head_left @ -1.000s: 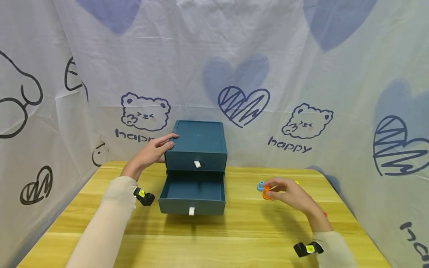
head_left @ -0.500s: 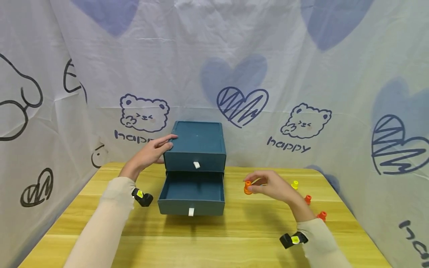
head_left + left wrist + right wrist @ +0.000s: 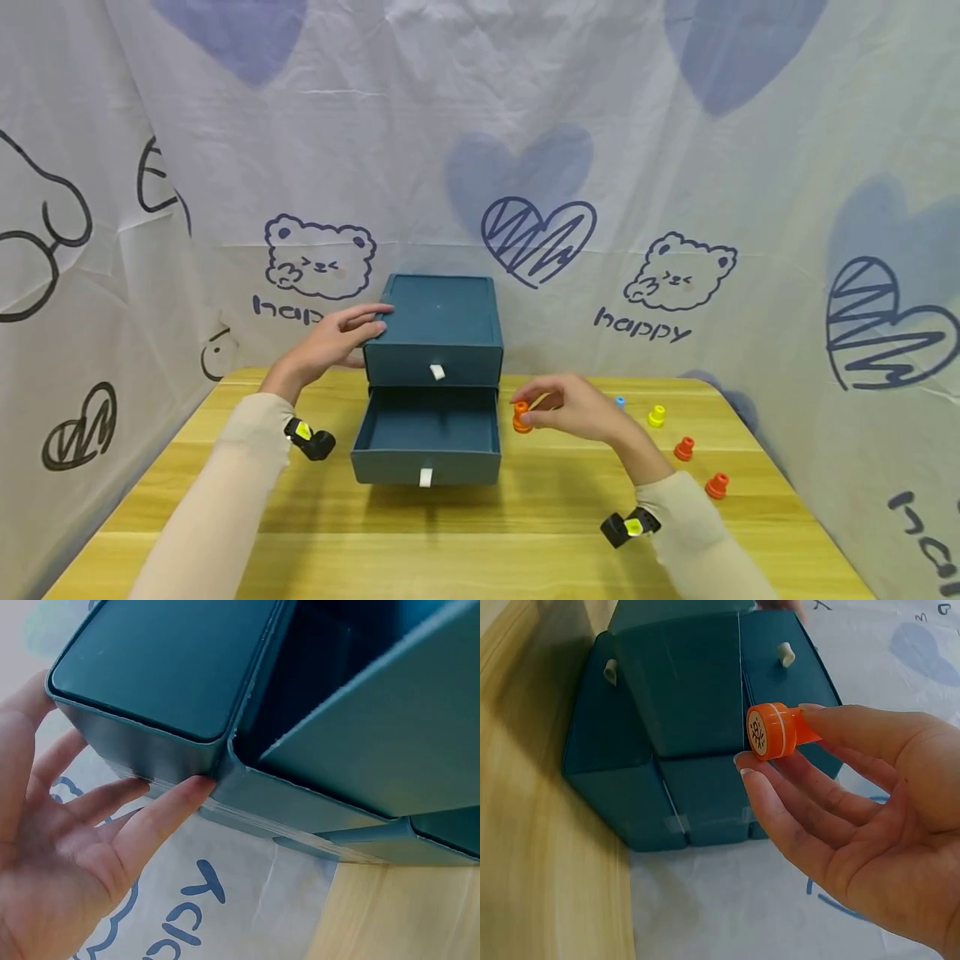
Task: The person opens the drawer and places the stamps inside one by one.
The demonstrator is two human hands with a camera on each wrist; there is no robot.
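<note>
A dark teal drawer cabinet (image 3: pixel 442 312) stands at the back of the table, its middle drawer (image 3: pixel 425 467) pulled out. My left hand (image 3: pixel 322 343) rests against the cabinet's upper left side. In the left wrist view, spread fingers (image 3: pixel 161 817) touch the cabinet wall. Between thumb and fingers my right hand (image 3: pixel 581 408) pinches an orange stamp (image 3: pixel 521 417), just right of the pulled-out drawer and above the table. The right wrist view shows a dark snowflake-like mark on the stamp's pale round face (image 3: pixel 757 733). Nothing is visible inside the drawer from the head view.
On the table's right side are a yellow stamp (image 3: pixel 657 416) and two red ones, a farther red stamp (image 3: pixel 684 448) and a nearer red stamp (image 3: pixel 717 486). A blue stamp (image 3: pixel 620 402) shows partly behind my right hand. A printed cloth (image 3: pixel 540 167) hangs behind the table.
My right hand has carried the orange stamp leftward to beside the pulled-out drawer, away from the other stamps. My left hand stays on the cabinet.
</note>
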